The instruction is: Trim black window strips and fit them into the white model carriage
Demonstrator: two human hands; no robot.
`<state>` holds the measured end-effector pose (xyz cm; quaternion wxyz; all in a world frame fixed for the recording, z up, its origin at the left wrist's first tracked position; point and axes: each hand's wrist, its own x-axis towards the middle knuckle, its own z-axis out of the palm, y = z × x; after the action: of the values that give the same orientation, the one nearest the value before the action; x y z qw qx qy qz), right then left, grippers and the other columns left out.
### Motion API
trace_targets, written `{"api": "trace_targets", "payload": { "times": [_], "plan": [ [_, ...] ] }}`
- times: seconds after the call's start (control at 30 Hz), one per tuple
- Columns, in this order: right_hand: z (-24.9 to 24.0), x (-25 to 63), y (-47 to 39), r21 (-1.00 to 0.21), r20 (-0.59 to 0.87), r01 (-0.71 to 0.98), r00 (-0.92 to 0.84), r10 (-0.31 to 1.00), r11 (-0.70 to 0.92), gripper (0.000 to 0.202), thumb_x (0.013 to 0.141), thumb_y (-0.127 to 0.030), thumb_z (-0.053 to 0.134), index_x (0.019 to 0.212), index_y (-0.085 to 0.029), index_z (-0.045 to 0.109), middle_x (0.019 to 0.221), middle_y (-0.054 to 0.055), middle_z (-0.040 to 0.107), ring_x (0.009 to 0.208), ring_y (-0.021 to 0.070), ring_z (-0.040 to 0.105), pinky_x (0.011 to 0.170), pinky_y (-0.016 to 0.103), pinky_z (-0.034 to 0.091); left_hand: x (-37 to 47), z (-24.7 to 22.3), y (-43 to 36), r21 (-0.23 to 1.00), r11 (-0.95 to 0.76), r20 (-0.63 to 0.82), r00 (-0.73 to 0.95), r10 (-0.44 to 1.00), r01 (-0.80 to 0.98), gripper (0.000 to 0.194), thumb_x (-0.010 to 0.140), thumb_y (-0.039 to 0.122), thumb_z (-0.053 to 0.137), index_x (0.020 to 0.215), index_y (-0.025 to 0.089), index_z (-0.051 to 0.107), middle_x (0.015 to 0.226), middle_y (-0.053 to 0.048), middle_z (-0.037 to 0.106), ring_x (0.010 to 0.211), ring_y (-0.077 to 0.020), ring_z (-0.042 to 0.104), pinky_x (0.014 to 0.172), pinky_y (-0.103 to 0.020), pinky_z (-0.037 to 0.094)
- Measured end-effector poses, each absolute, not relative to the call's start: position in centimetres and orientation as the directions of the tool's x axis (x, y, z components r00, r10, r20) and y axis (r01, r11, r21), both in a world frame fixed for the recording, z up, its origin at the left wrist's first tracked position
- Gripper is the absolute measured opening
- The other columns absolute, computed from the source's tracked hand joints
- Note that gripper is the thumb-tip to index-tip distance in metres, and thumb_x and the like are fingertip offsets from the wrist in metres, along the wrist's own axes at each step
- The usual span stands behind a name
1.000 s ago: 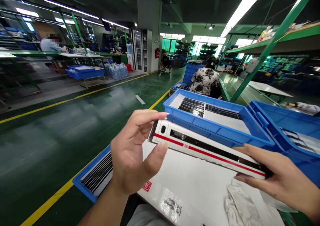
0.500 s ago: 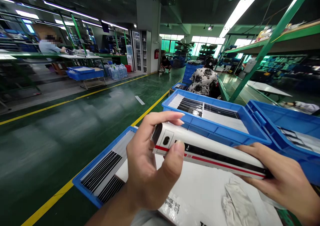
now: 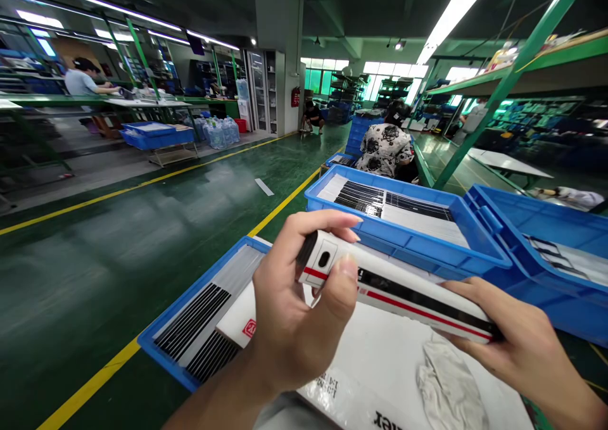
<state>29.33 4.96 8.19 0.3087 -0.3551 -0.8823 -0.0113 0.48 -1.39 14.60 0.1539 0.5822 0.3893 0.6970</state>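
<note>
A white toy train car (image 3: 403,287) with a black window band and a red stripe is held up between both hands, tilted down to the right. My left hand (image 3: 304,297) grips its left end, thumb on the near side and fingers over the top. Around the dark right end, my right hand (image 3: 513,335) is closed, with the thumb below. Beneath the train lies a white box (image 3: 375,347) with printed lettering, and a crumpled pale glove (image 3: 449,379) rests on it.
Blue trays (image 3: 408,233) of black and white parts stand beyond the hands; another tray (image 3: 166,366) is at the left. A further blue bin (image 3: 570,227) sits at the right. A person in a patterned shirt (image 3: 384,148) is ahead, and a green post (image 3: 503,88) rises at the right.
The view has shifted slightly. The train's left end and my left hand have moved a little right, while my right hand has moved slightly left. Both hands keep their hold.
</note>
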Motion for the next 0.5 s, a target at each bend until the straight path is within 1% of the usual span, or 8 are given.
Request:
{"api": "trace_targets", "payload": {
  "times": [0.1,0.17,0.3,0.43,0.5],
  "plan": [
    [7.4,29.4,4.8,-0.193,0.564,0.637,-0.551,0.615,0.747,0.03,0.099,-0.042,0.062,0.124,-0.027,0.056,0.103,0.006,0.066,0.085,0.0241,0.068,0.071,0.032,0.047,0.5,14.3,-1.3,0.73,-0.633,0.683,-0.272,0.678,0.257,0.026,0.09,0.019,0.063,0.115,0.025,0.068,0.099,0.0,0.069,0.08,-0.0152,0.065,0.061,-0.023,0.052],
    [6.9,29.3,4.7,-0.214,0.57,0.633,-0.538,0.621,0.744,0.031,0.1,-0.043,0.062,0.124,-0.026,0.056,0.103,0.006,0.066,0.088,0.0242,0.068,0.073,0.032,0.047,0.6,14.3,-1.3,0.737,-0.618,0.676,-0.271,0.686,0.274,0.029,0.089,0.019,0.065,0.116,0.026,0.068,0.1,0.0,0.068,0.079,-0.0152,0.064,0.06,-0.023,0.051],
    [6.2,29.0,4.4,-0.307,0.546,0.63,-0.497,0.674,0.713,0.032,0.099,-0.045,0.064,0.122,-0.025,0.059,0.099,0.005,0.067,0.083,0.0228,0.066,0.071,0.031,0.047,0.9,14.3,-1.3,0.731,-0.606,0.681,-0.297,0.669,0.313,0.034,0.084,0.018,0.07,0.116,0.027,0.069,0.102,0.0,0.068,0.073,-0.0144,0.06,0.058,-0.025,0.049],
    [5.8,28.6,3.8,-0.321,0.536,0.632,-0.492,0.686,0.705,0.029,0.1,-0.044,0.062,0.12,-0.024,0.058,0.097,0.005,0.067,0.079,0.0216,0.066,0.068,0.03,0.048,1.2,14.4,-0.8,0.713,-0.591,0.698,-0.311,0.645,0.376,0.033,0.083,0.021,0.072,0.116,0.027,0.07,0.104,0.0,0.068,0.076,-0.0151,0.06,0.064,-0.028,0.049],
    [5.7,28.2,3.2,-0.328,0.512,0.647,-0.49,0.705,0.688,0.029,0.101,-0.045,0.06,0.12,-0.024,0.057,0.096,0.005,0.067,0.075,0.0201,0.066,0.065,0.028,0.049,1.3,14.4,-0.4,0.71,-0.572,0.701,-0.33,0.632,0.411,0.029,0.084,0.023,0.073,0.113,0.025,0.07,0.103,-0.001,0.068,0.074,-0.0149,0.06,0.063,-0.029,0.048]
  ]
}}
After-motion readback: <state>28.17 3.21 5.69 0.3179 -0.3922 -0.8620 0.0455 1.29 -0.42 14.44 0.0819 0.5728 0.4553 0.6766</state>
